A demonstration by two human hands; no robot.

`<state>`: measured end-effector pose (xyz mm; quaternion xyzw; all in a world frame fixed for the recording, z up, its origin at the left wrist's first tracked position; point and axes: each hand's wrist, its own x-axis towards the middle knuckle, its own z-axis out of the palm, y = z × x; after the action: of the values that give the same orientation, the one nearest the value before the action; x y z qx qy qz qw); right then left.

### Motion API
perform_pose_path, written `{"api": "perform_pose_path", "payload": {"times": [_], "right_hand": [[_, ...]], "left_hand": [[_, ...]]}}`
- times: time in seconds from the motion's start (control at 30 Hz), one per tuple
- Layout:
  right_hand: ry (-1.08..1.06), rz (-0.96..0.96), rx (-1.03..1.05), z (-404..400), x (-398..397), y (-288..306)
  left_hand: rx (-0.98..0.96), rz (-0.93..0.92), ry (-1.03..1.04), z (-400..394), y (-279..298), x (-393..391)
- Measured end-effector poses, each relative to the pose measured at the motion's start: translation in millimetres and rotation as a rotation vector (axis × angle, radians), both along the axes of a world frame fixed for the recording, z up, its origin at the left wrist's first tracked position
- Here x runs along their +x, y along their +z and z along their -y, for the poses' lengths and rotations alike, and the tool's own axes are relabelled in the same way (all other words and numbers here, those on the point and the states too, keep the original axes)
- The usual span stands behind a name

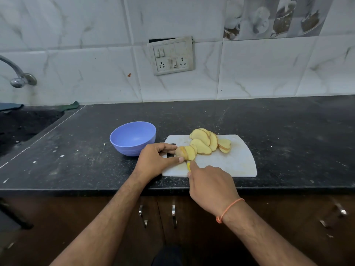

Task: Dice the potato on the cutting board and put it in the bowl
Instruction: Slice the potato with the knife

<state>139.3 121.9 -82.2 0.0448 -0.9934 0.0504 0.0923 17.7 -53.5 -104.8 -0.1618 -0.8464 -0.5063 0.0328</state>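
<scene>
Two hands: left hand (153, 160) pinching potato (181, 151) end; right hand (209, 186) round knife (188, 166).

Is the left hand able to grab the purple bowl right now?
Probably not yet: the left hand is pinching the potato end. The bowl sits just beside it with nothing between, so once it lets go, likely yes.

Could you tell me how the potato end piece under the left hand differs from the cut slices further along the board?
The potato end piece is a rounded chunk with brown skin showing; the potato slices are flat and show pale cut faces. The left hand pinches the end piece, while the slices lie untouched, fanned and overlapping. The right hand works the yellow-handled knife beside the chunk. Both rest on the white cutting board.
</scene>
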Motion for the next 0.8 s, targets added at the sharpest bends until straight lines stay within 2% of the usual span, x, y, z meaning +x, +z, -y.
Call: {"api": "perform_pose_path", "payload": {"times": [0.27, 0.63, 0.8], "right_hand": [[-0.009, 0.018, 0.016, -19, 50, 1], [-0.063, 0.006, -0.049, -41, 49, 14], [-0.136, -0.035, -0.074, -50, 35, 11]], "left_hand": [[-0.029, -0.032, 0.004, 0, -2, -2], [-0.135, -0.052, -0.050, 0, -3, -2], [-0.004, -0.063, -0.010, -1, -4, 1]]}}
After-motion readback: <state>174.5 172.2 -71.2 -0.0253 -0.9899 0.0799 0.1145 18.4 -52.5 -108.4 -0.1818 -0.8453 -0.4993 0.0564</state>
